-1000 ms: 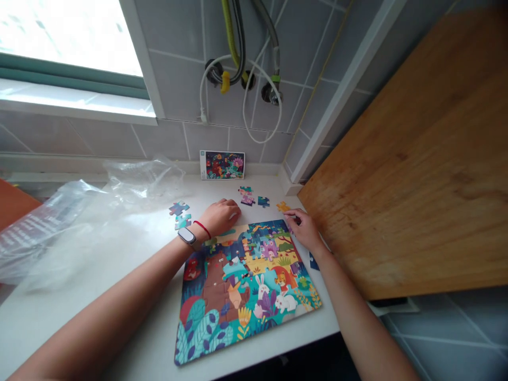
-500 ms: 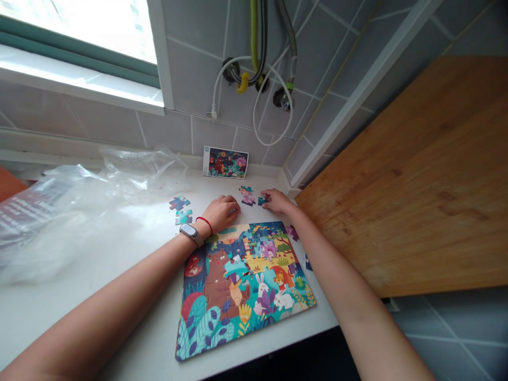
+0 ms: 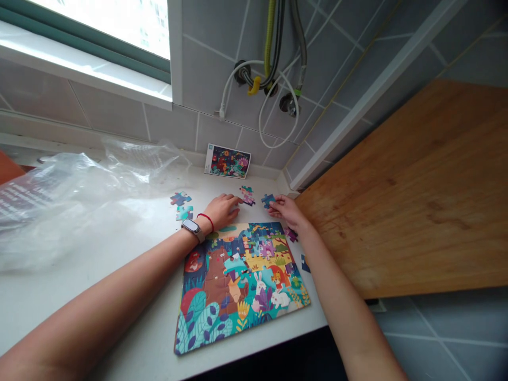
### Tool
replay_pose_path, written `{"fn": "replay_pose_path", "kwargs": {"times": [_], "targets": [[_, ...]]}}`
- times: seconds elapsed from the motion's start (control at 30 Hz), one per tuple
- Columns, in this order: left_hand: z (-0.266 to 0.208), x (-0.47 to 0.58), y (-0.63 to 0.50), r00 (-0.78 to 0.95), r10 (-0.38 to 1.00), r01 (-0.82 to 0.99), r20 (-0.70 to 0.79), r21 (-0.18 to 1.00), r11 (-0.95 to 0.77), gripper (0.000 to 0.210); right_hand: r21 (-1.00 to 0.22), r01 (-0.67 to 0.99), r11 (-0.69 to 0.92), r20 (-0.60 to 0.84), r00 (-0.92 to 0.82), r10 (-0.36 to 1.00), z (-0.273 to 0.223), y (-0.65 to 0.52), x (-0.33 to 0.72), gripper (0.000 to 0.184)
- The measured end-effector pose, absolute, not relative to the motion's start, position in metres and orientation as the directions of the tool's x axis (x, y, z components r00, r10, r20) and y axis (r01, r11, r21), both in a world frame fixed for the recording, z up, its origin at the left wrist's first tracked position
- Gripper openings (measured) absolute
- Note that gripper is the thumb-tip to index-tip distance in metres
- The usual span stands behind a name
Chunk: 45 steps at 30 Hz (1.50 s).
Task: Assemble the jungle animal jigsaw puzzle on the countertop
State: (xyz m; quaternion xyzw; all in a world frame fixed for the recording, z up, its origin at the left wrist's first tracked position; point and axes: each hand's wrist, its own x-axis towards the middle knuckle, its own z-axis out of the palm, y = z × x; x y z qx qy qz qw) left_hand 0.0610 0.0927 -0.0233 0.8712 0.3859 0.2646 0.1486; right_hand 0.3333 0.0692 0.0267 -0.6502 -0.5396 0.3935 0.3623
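Note:
A jigsaw board (image 3: 226,323) with a forest animal scene lies on the white counter, partly filled along its upper side. My right hand (image 3: 289,210) pinches a blue puzzle piece (image 3: 268,201) beyond the board's upper right corner. Above the board's top edge rests my left hand (image 3: 223,209), its index finger stretched to the edge of a pink and purple puzzle piece (image 3: 248,198); it holds nothing. Left of that hand lie a dark blue puzzle piece (image 3: 180,198) and a turquoise puzzle piece (image 3: 184,212). Near my right forearm are a purple puzzle piece (image 3: 291,234) and a dark piece (image 3: 305,263).
A picture card (image 3: 227,162) leans on the tiled wall. Crumpled clear plastic (image 3: 79,185) covers the counter's left part. A wooden panel (image 3: 413,196) stands close on the right. Hoses and a white cable (image 3: 260,114) hang above.
My right hand now shows the blue piece turned up more fully between its fingers. My left index finger has stretched out toward the pink and purple piece. The view has shifted slightly.

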Motion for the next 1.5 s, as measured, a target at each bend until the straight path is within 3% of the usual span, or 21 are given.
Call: {"fn": "replay_pose_path", "kwargs": {"times": [0.1, 0.17, 0.33, 0.43, 0.53, 0.67, 0.87, 1.0, 1.13, 1.27, 1.5], "targets": [[-0.024, 0.062, 0.092, 0.554, 0.756, 0.589, 0.35, 0.477, -0.652, 0.035, -0.978, 0.146, -0.146, -0.149, -0.008, 0.989, 0.024, 0.037, 0.316, 0.053], [-0.022, 0.062, 0.091, 0.546, 0.759, 0.577, 0.353, 0.499, -0.647, 0.036, -0.984, 0.083, -0.158, -0.163, -0.046, 0.986, 0.02, 0.023, 0.305, 0.057], [-0.004, 0.063, 0.088, 0.542, 0.769, 0.48, 0.34, 0.626, -0.615, 0.036, -0.972, 0.227, -0.05, -0.061, -0.039, 0.997, 0.012, 0.011, 0.295, 0.044], [0.016, 0.067, 0.085, 0.56, 0.785, 0.402, 0.264, 0.742, -0.536, 0.04, -0.943, 0.323, 0.074, 0.056, -0.065, 0.996, 0.009, 0.009, 0.297, 0.035], [0.033, 0.073, 0.08, 0.599, 0.778, 0.355, 0.189, 0.808, -0.47, 0.041, -0.94, 0.325, 0.1, 0.082, -0.068, 0.994, 0.008, 0.007, 0.299, 0.034], [0.04, 0.078, 0.071, 0.65, 0.751, 0.394, 0.117, 0.793, -0.464, 0.035, -0.944, 0.306, 0.123, 0.101, -0.087, 0.991, 0.007, 0.006, 0.3, 0.035], [0.043, 0.08, 0.065, 0.635, 0.772, 0.55, 0.036, 0.68, -0.484, 0.035, -0.946, 0.286, 0.156, 0.147, -0.054, 0.988, -0.003, 0.008, 0.296, 0.041], [0.048, 0.08, 0.066, 0.599, 0.799, 0.646, -0.062, 0.626, -0.436, 0.019, -0.949, 0.268, 0.168, 0.175, 0.005, 0.985, -0.007, 0.01, 0.291, 0.041], [0.048, 0.077, 0.067, 0.544, 0.81, 0.683, -0.219, 0.676, -0.276, 0.016, -0.951, 0.259, 0.167, 0.173, 0.003, 0.985, -0.007, 0.011, 0.291, 0.041], [0.041, 0.071, 0.07, 0.561, 0.736, 0.666, -0.379, 0.735, -0.129, 0.021, -0.964, 0.228, 0.134, 0.132, -0.027, 0.991, -0.009, 0.01, 0.292, 0.038], [0.033, 0.069, 0.074, 0.544, 0.675, 0.686, -0.499, 0.728, -0.015, 0.037, -0.952, 0.275, 0.132, 0.118, -0.067, 0.991, -0.014, 0.008, 0.289, 0.027]]}}
